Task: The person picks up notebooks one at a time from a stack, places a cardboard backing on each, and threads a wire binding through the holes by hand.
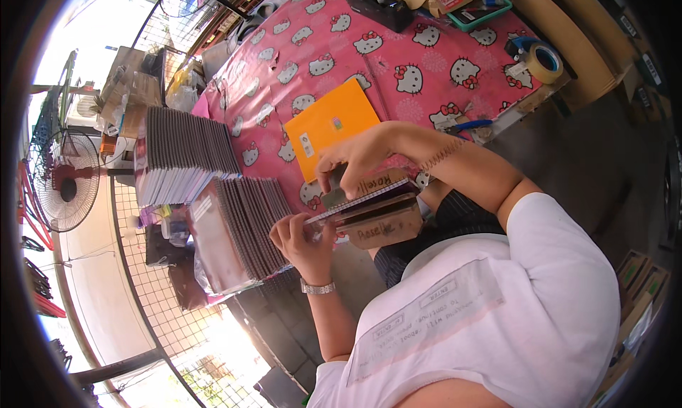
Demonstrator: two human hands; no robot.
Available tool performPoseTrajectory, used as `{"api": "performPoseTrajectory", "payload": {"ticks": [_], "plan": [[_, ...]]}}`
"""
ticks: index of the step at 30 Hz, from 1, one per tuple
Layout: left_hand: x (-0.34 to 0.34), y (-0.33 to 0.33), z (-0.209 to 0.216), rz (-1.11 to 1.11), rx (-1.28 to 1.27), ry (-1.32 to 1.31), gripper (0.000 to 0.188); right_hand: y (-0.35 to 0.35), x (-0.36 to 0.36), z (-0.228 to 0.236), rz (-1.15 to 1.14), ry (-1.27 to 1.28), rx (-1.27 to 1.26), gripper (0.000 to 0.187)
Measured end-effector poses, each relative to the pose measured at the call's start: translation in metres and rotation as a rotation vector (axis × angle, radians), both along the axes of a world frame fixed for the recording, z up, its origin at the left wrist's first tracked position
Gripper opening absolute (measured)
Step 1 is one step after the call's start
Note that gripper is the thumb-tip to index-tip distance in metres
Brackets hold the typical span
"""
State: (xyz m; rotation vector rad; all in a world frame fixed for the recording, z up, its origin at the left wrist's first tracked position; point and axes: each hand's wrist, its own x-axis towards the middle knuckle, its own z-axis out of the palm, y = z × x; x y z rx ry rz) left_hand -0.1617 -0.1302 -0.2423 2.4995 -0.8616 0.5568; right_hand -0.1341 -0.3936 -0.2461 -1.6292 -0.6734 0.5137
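My left hand [305, 244], below a metal-banded watch [317, 288], is closed around the left end of a thin spiral-bound notebook [362, 200], held edge-up over my lap. My right hand [359, 156] reaches across from the far side. Its bent fingers and thumb close on a dark flat piece at the end of a brown board [383, 181], which lies along the notebook's coil. A second brown board [387, 227] with handwriting sits on the near side. Whether the boards are joined is hidden. An orange booklet [334, 127] lies on the table just beyond my right hand.
Two tall stacks of spiral-bound notebooks [188, 148] stand at the left. The pink patterned tablecloth [312, 63] bears a black tape dispenser [380, 6], a tape roll [545, 61], a green-edged tray [483, 13] and a blue pen [472, 124]. Cardboard [568, 45] lines the right; a fan [67, 188] stands left.
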Motion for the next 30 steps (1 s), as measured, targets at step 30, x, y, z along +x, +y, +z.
{"api": "performPoseTrajectory", "payload": {"ticks": [30], "plan": [[0.028,0.020,-0.001,-0.240,-0.270,0.514,0.028,-0.002,-0.001,0.003,-0.027,0.052,-0.106,0.051]]}}
